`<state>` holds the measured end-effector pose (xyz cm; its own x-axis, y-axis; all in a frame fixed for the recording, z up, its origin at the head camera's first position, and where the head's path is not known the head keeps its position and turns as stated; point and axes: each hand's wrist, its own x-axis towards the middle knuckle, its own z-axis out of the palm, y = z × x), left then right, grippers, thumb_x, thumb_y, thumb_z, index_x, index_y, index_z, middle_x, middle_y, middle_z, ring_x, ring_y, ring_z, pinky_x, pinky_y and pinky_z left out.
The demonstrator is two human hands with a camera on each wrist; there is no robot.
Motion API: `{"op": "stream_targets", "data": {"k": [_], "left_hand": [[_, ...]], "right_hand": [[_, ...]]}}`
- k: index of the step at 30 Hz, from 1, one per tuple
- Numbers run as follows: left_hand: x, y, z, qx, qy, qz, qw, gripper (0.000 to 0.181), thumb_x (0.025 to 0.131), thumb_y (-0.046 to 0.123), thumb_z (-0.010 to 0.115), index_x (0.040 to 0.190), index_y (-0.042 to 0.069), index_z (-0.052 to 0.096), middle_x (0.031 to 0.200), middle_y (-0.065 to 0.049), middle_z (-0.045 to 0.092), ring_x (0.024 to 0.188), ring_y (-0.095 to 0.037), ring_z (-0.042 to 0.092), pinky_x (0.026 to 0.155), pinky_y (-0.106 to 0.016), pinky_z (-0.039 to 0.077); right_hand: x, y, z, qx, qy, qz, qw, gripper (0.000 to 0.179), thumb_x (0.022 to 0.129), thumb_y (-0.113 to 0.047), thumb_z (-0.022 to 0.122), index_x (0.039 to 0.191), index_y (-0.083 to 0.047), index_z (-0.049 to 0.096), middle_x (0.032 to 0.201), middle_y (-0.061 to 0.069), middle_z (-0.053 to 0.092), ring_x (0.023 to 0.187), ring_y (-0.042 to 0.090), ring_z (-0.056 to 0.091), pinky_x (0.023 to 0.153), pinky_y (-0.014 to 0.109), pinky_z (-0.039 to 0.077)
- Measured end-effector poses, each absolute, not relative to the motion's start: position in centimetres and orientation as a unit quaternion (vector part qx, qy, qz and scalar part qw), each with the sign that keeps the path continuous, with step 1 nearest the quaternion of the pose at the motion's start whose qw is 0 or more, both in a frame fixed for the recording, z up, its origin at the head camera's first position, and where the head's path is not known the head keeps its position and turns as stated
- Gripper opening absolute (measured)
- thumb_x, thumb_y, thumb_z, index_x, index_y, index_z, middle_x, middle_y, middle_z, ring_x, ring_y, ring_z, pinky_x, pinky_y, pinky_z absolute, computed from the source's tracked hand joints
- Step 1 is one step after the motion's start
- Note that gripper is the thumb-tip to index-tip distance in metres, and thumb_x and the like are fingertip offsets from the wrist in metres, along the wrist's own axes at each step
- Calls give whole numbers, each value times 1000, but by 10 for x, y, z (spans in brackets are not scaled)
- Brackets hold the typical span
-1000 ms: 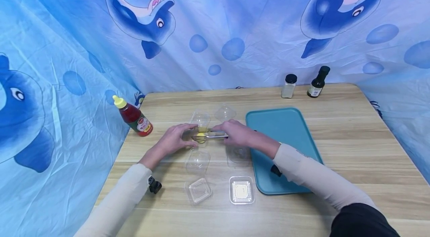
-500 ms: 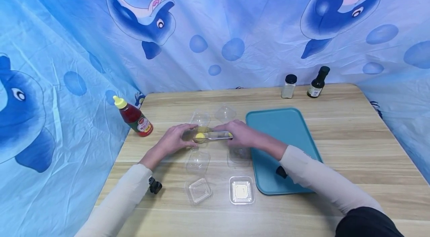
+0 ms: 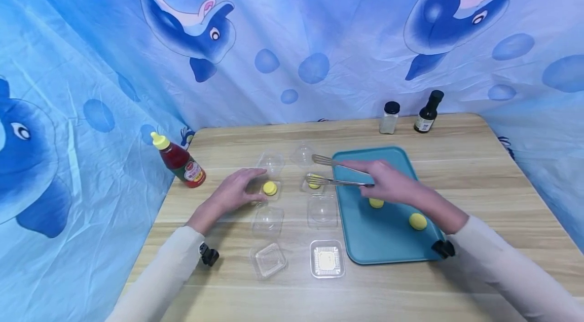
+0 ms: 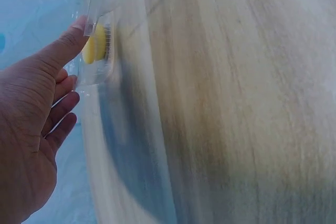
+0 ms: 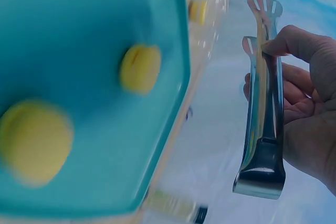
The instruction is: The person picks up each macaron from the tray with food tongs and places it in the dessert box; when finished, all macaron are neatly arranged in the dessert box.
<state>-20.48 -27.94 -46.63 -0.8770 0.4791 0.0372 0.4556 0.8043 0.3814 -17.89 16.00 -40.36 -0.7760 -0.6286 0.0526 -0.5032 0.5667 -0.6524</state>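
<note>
My right hand grips metal tongs by their arms over the left part of the blue tray; the tong ends are spread, with nothing between them. Yellow macaron-like rounds lie on the tray: one below the hand and another near the forearm. My left hand rests with thumb and fingers apart at a clear plastic box, its thumb against the plastic edge. A yellow round sits in that box. Behind the tong tips, a second box holds another yellow round.
Clear lids stand open beside the boxes, and two more clear containers, one an open box, lie nearer the front. A red sauce bottle stands at left; a shaker and a dark bottle stand at the back right.
My right hand has drawn the tongs rightward, from the left box to over the tray, and their ends have spread. The yellow round stays in the left box. My left hand has barely moved.
</note>
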Motion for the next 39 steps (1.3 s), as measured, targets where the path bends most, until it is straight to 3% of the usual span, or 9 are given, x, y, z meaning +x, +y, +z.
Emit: {"op": "stream_targets", "data": {"k": [13,21,27,29,33,39], "left_hand": [[-178,-260,-435,335,915,219,-45,86,83,32,92,155,7,52,156,-16,55,143,-36,52,120,-56,41],[-133,-212,-434,409,873,267,7,105,80,36,92,164,7,37,166,-12,42,149,-35,45,123,-56,36],[-103,-183,-446,455,849,267,32,119,76,42,94,168,6,27,171,-9,32,153,-27,40,123,-53,37],[-96,-177,-450,467,842,267,35,122,75,43,95,167,4,26,171,-11,33,153,-26,39,123,-51,38],[-86,-167,-460,487,833,259,35,124,73,45,95,167,2,25,168,-16,37,153,-26,40,122,-48,39],[-77,-159,-466,494,840,221,49,119,77,54,90,167,7,28,167,-8,40,152,-21,42,123,-43,39]], "right_hand": [[-124,251,-404,-239,909,-325,104,79,90,6,78,161,-9,47,141,29,61,55,10,49,47,26,48],[-106,267,-419,-234,920,-303,90,75,88,5,81,156,-5,52,151,27,56,87,18,61,49,24,44],[-100,273,-428,-235,917,-312,88,75,87,7,82,155,-3,53,149,29,57,74,6,54,49,23,45],[-100,274,-431,-232,918,-310,87,75,87,7,82,155,-2,53,149,29,56,78,5,55,50,23,46],[-99,275,-437,-226,919,-311,87,74,87,7,82,154,-3,54,149,30,57,82,11,58,54,23,48],[-98,277,-443,-232,918,-314,73,72,86,8,81,153,-3,56,146,29,60,93,20,61,59,23,47]]}}
